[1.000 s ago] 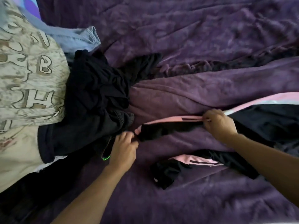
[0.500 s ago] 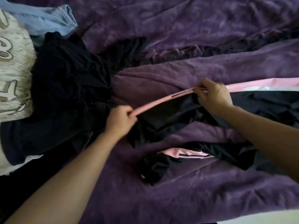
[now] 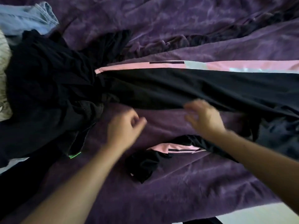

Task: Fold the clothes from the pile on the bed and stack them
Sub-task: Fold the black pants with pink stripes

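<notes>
A pair of black track pants with pink side stripes lies across the purple blanket. Its upper leg is spread flat, pink stripe along the far edge. The lower leg lies crumpled nearer me. My left hand hovers over the blanket between the two legs, fingers loosely curled, holding nothing. My right hand is blurred, fingers spread, at the near edge of the flat leg. The pile of dark clothes sits at the left, touching the leg's cuff.
A light blue denim garment lies at the far left corner. A pale printed garment shows at the left edge. A white strip borders the blanket at the lower right.
Both hands have let go of the pink-striped edge and pulled back toward me. The upper leg, earlier bunched and lifted, now lies flat and wide on the blanket.
</notes>
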A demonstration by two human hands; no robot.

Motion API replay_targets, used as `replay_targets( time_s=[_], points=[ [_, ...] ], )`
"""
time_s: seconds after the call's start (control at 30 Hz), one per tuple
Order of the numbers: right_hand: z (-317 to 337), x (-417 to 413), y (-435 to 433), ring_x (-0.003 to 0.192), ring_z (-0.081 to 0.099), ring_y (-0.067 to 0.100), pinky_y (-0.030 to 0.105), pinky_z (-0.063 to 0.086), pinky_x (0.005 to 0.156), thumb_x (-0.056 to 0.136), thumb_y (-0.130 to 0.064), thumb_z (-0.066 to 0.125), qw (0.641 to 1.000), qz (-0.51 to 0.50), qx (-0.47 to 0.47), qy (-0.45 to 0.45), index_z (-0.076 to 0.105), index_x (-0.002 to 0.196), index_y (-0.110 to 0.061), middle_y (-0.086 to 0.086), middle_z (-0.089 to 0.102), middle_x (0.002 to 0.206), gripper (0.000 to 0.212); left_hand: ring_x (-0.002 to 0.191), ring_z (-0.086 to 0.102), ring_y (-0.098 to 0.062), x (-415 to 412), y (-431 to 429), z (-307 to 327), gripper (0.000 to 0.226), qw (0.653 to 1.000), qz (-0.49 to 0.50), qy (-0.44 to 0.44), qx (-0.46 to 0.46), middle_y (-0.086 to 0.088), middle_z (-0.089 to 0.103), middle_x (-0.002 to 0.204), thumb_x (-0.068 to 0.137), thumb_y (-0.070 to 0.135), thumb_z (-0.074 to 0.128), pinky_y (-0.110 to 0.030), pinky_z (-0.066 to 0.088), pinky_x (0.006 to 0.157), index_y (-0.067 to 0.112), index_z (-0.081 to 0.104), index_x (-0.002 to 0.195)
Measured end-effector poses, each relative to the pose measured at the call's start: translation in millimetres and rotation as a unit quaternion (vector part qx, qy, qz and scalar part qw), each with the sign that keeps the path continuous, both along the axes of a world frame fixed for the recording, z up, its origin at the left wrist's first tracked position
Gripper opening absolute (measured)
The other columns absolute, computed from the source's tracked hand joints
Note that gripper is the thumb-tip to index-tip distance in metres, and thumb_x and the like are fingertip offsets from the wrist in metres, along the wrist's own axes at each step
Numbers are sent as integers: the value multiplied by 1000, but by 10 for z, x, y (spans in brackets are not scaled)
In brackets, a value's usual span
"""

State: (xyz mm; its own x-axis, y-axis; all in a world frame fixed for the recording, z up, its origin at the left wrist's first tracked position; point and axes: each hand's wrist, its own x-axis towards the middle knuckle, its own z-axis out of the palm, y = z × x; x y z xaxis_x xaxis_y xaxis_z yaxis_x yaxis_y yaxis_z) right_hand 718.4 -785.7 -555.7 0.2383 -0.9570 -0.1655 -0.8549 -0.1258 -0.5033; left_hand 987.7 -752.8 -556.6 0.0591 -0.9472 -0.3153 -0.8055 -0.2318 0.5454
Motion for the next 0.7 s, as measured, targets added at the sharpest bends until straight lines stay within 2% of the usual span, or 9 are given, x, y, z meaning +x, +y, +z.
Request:
replay_targets(
  time_s=[0.07, 0.13, 0.17, 0.23, 0.3, 0.4, 0.5, 0.57, 0.7],
  points=[
    [-6, -236, 590, 92, 62, 33, 42, 53, 75, 76, -41, 73, 996, 39, 58, 55, 68, 110, -14, 8, 65, 96, 44, 94, 60, -22, -289, 617, -65, 41, 986, -66, -41, 146, 2, 64, 98, 78, 55, 65, -37, 49, 77, 24, 60, 104],
    [-45, -439, 1063, 87, 63, 31, 39, 51, 71, 62, -36, 84, 985, 82, 100, 111, 67, 112, -15, 5, 64, 92, 57, 104, 56, -22, -449, 1105, -116, 42, 965, -140, -117, 190, 3, 62, 109, 78, 46, 66, -36, 46, 85, 25, 52, 113],
    [-68, -523, 1233, 81, 64, 30, 38, 50, 67, 56, -31, 86, 983, 93, 102, 123, 68, 106, -16, 3, 62, 86, 55, 101, 58, -25, -476, 1249, -85, 36, 961, -156, -131, 187, 2, 64, 104, 76, 35, 69, -37, 46, 82, 23, 54, 106],
    [-63, -655, 1403, 74, 63, 29, 37, 49, 60, 53, -25, 87, 984, 99, 89, 121, 68, 91, -16, 1, 59, 79, 44, 80, 63, -31, -447, 1389, 13, 33, 969, -155, -115, 154, -2, 65, 81, 57, 9, 76, -36, 49, 65, 18, 57, 83],
    [-13, -732, 1364, 76, 61, 30, 37, 49, 60, 59, -24, 84, 987, 93, 74, 105, 65, 85, -16, 2, 58, 79, 34, 66, 63, -32, -331, 1346, 121, 39, 980, -126, -135, 76, -5, 61, 70, 43, -1, 75, -34, 49, 51, 15, 56, 72],
    [161, -722, 1089, 77, 58, 31, 38, 47, 60, 61, -20, 80, 995, 56, 5, 85, 59, 83, -14, 4, 56, 80, 31, 70, 58, -33, -118, 1038, 325, 43, 975, -106, -182, -64, -7, 57, 74, 40, 0, 72, -38, 47, 57, 15, 55, 77],
    [391, -613, 927, 76, 55, 30, 36, 43, 60, 62, -23, 77, 996, 36, -55, 67, 57, 83, -17, 3, 55, 80, 29, 79, 53, -35, -29, 912, 483, 43, 960, -101, -240, -106, -10, 54, 80, 45, 1, 72, -45, 42, 66, 13, 55, 82],
    [490, -569, 1067, 77, 57, 30, 36, 44, 62, 66, -28, 70, 993, 82, -53, 67, 62, 86, -17, 4, 58, 82, 24, 84, 53, -36, -35, 1079, 545, 44, 947, -123, -292, -60, -12, 54, 86, 49, 5, 79, -46, 40, 70, 11, 59, 88],
    [413, -678, 1629, 91, 60, 30, 38, 45, 76, 81, -26, 62, 975, 178, 111, 75, 69, 90, -17, 5, 65, 90, 15, 114, 49, -23, -17, 1628, 455, 44, 893, -205, -347, 200, 1, 51, 118, 78, 42, 69, -38, 40, 91, 28, 54, 117]
  ],
)
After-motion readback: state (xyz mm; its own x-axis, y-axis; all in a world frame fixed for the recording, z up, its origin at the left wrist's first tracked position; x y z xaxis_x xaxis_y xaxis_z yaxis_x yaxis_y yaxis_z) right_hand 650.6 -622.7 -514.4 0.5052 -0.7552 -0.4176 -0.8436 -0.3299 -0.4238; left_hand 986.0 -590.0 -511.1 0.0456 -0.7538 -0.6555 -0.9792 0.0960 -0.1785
